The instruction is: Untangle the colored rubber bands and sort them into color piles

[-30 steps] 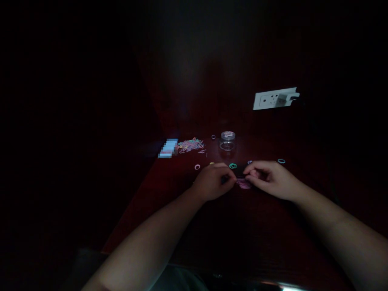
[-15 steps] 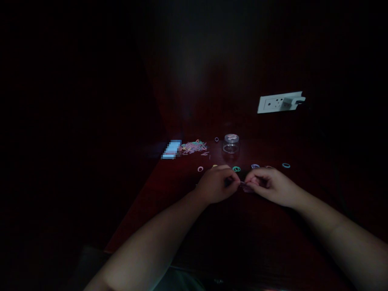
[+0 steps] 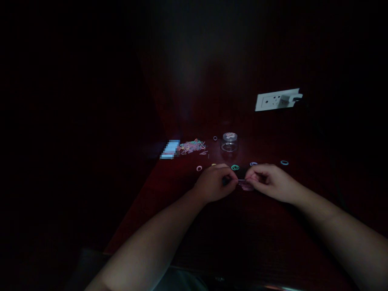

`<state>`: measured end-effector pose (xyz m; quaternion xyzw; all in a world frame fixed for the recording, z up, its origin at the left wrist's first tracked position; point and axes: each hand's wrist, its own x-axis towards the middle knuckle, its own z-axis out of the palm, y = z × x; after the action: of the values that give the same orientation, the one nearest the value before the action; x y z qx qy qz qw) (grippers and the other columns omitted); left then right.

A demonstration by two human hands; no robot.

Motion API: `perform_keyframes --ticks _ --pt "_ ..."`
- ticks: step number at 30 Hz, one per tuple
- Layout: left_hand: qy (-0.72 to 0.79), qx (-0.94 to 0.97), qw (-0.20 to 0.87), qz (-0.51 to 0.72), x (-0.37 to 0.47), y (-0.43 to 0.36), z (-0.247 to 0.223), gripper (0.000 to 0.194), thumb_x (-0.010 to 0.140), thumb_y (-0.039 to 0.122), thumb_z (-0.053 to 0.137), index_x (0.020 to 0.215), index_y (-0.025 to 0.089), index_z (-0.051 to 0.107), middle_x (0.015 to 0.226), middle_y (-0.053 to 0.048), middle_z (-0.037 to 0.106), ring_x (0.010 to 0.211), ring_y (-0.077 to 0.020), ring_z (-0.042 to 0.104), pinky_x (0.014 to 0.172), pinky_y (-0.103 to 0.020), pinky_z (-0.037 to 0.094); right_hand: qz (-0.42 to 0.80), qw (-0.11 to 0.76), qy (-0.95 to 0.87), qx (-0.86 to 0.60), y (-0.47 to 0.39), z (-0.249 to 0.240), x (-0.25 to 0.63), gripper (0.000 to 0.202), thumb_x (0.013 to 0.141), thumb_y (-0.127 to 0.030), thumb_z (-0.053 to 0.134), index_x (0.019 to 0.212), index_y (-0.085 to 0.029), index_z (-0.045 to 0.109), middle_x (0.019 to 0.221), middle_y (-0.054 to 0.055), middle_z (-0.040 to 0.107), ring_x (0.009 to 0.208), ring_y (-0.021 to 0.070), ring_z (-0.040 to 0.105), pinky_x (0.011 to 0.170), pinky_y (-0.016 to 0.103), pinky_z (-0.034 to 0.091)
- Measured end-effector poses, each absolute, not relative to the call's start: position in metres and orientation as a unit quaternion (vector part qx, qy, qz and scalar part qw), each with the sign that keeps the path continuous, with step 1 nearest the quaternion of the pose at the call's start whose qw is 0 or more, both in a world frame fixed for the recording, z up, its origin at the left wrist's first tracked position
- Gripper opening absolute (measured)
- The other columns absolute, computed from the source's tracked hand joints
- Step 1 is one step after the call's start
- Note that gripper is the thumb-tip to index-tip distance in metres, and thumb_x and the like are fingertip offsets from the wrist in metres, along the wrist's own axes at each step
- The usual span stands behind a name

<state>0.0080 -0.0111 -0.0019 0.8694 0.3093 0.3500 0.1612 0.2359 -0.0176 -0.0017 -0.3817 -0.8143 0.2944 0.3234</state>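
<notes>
My left hand (image 3: 216, 184) and my right hand (image 3: 271, 182) face each other over the dark red table, thumb and forefinger pinched on each. Between the fingertips runs a thin pale elastic band (image 3: 241, 180), pulled straight. Just below it lies a small heap of purplish elastic bands (image 3: 246, 186). Beyond the hands is a row of coloured bands: a pink band (image 3: 199, 168), green bands (image 3: 235, 167), a purple band (image 3: 253, 164) and a blue band (image 3: 284, 163). A yellow band (image 3: 214, 165) is partly covered by my left hand.
A clear lidded jar (image 3: 229, 142) stands toward the back. Left of it is a large mixed pile of elastic bands (image 3: 193, 146), beside a lit phone-like screen (image 3: 170, 149). A lone pale band (image 3: 215, 138) lies near the wall. A white socket plate (image 3: 276, 100) holds a plug.
My hands have moved slightly apart, and the pale band between them now shows as a straight line. The whole view has shifted a little.
</notes>
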Motion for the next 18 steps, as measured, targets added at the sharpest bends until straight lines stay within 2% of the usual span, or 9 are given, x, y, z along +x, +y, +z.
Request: perform_keyframes --ticks 9,18 --pt "0.321 0.864 0.156 0.356 0.006 -0.011 -0.001 0.007 0.084 0.021 0.06 0.081 0.019 0.066 0.084 -0.002 0.067 0.078 -0.0145 0.062 0.074 -0.029 0.051 0.258 0.32 -0.817 -0.404 -0.014 -0.003 0.243 0.016 0.084 -0.03 0.061 0.074 -0.018 0.064 0.063 0.0 0.056 0.056 0.012 0.048 0.051 0.023 0.04" --pt "0.323 0.864 0.155 0.354 0.006 -0.011 -0.001 0.008 0.085 0.021 0.06 0.081 0.019 0.067 0.083 -0.002 0.066 0.076 -0.0137 0.061 0.071 -0.028 0.049 0.223 0.285 -0.832 -0.421 -0.007 -0.007 0.25 0.014 0.083 -0.029 0.062 0.076 -0.019 0.068 0.062 -0.001 0.058 0.055 0.012 0.05 0.052 0.024 0.039"
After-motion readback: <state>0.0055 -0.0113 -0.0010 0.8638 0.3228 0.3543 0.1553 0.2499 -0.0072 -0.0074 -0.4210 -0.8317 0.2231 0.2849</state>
